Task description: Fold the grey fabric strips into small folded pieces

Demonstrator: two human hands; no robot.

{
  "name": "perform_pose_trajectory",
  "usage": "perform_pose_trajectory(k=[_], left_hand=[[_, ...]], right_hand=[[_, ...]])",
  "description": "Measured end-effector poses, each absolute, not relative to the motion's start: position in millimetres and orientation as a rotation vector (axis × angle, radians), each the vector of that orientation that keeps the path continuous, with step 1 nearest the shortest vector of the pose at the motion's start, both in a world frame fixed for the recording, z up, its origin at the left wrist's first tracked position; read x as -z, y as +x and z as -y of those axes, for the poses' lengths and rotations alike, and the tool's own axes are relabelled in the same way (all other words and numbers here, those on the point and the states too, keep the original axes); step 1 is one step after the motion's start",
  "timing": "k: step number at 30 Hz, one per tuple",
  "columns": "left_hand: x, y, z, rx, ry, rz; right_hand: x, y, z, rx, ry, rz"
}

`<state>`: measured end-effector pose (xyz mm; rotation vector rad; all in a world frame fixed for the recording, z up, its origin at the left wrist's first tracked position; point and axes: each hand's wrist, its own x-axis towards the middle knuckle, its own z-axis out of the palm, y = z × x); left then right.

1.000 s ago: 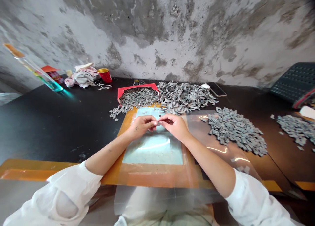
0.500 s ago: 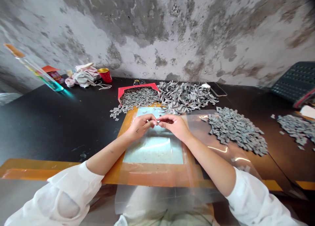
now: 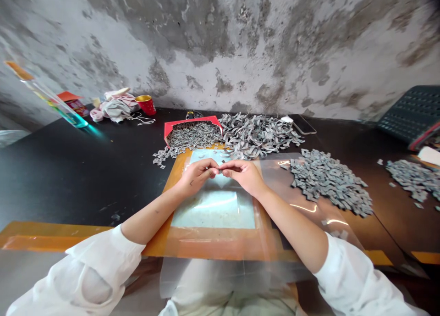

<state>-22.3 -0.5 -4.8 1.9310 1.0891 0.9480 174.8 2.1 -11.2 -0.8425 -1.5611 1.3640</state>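
Observation:
My left hand (image 3: pixel 196 176) and my right hand (image 3: pixel 242 174) meet fingertip to fingertip above a pale blue pad (image 3: pixel 215 206) framed in orange. Both pinch a tiny grey piece (image 3: pixel 219 171) between them; it is too small to make out in detail. Behind the hands lies a heap of long grey strips (image 3: pixel 257 135). A red tray (image 3: pixel 192 132) full of small folded grey pieces stands left of that heap. A big pile of small grey folded pieces (image 3: pixel 330 182) lies to the right of my right hand.
A black table (image 3: pixel 68 169) runs left, with a clear bottle (image 3: pixel 51 98), a cloth bundle (image 3: pixel 115 108) and a red-and-gold cup (image 3: pixel 146 104) at its back. A phone (image 3: pixel 304 124) lies near the wall. Another grey pile (image 3: pixel 414 178) and a dark crate (image 3: pixel 410 113) are at far right.
Both hands stay together over the pad and have drifted slightly away from me. The fingertips keep working the small grey piece.

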Motion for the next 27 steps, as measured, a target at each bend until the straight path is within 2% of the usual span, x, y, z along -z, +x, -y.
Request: perform_pose_trajectory(k=[6, 11, 15, 27], left_hand=[[2.3, -19.4, 4.2, -0.967, 1.849, -0.990], [0.5, -17.8, 5.3, -1.026, 1.827, -1.138], [3.2, -20.9, 2.7, -1.069, 1.815, -1.201], [2.9, -17.2, 2.4, -1.144, 1.439, -0.920]], right_hand=[[10.4, 171.1, 0.5, -1.263, -0.877, 1.549], [10.3, 170.8, 2.1, -1.343, -0.858, 1.578], [9.9, 171.2, 3.2, -1.266, -0.830, 1.618], [0.1, 174.0, 8.8, -1.071, -0.868, 1.646]])
